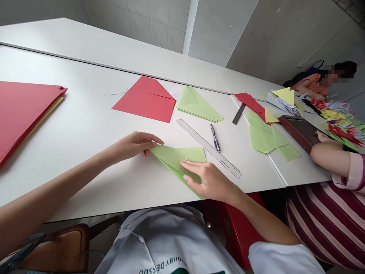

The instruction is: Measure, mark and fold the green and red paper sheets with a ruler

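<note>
A folded light green paper (178, 156) lies near the front edge of the white table (85, 125). My left hand (134, 145) pinches its left corner between thumb and fingers. My right hand (209, 179) lies flat on the paper's right part, fingers stretched out and pressing it down. A clear ruler (208, 147) and a pen (215, 137) lie just beyond the paper.
A folded red sheet (146, 99) and a folded green stack (198, 105) lie farther back. A red and yellow paper stack (19, 112) sits at left. At right, a person in a striped shirt (327, 220) rests an arm by a paper cutter (299, 131), green pieces (266, 137) and colourful folded shapes (342, 123).
</note>
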`<state>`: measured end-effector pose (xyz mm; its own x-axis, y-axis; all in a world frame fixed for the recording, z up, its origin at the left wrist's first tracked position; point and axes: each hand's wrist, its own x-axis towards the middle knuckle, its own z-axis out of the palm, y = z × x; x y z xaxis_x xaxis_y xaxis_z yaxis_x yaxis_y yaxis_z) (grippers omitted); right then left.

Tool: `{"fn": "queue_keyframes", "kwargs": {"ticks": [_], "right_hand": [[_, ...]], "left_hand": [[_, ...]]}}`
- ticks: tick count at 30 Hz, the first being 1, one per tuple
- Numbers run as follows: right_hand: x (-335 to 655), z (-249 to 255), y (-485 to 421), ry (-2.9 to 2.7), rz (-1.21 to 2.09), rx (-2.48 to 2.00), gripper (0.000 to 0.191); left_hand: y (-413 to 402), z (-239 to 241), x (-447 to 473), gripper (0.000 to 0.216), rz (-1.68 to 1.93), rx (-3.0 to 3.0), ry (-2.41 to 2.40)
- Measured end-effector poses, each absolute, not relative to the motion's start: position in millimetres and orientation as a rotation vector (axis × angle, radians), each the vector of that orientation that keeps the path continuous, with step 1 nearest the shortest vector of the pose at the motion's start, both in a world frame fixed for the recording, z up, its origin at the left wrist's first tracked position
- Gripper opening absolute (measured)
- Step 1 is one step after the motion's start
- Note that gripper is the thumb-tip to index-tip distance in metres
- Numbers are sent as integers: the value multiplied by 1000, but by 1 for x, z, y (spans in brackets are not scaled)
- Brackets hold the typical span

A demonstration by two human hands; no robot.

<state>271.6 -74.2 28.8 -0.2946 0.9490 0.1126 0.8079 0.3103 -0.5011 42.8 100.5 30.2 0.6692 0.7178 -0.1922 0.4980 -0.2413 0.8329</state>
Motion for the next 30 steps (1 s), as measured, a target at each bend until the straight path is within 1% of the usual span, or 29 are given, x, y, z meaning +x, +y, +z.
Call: {"fn": "queue_keyframes", "kwargs": {"ticks": [3, 9, 11, 14, 18, 20, 22, 23, 25, 27, 28, 30], "right_hand": [[274, 35, -72, -2153, 428, -1604, 36], [279, 57, -57, -2057, 277, -1638, 34], [280, 68, -51, -2037, 271, -1614, 33], [288, 87, -42, -2001, 276, -1589, 30], [307, 114, -33, -1942, 248, -1494, 28], [317, 120, -31, -1955, 176, -1431, 26], [325, 116, -29, -1997, 79, -1405, 25], [329, 110, -27, -2019, 33, -1400, 25], [335, 91, -23, -2051, -28, -1398, 28], [339, 66, -18, -2061, -44, -1407, 31], [339, 54, -16, -2065, -43, -1422, 33], [334, 32, -16, -2081, -30, -1464, 37]], "left_hand": [[94, 38, 45, 47, 331, 1882, 970], [74, 49, 53, 77, 589, 1778, 972], [72, 50, 55, 79, 633, 1782, 905], [76, 60, 56, 66, 671, 1839, 804], [82, 102, 51, 42, 764, 1971, 705], [80, 124, 44, 36, 862, 2092, 692], [73, 135, 36, 35, 929, 2404, 644], [68, 134, 33, 37, 902, 2561, 568], [55, 117, 28, 47, 745, 2797, 399], [41, 85, 27, 61, 495, 2921, 336], [34, 66, 27, 63, 380, 2940, 337], [21, 30, 28, 67, 293, 2958, 348]]}}
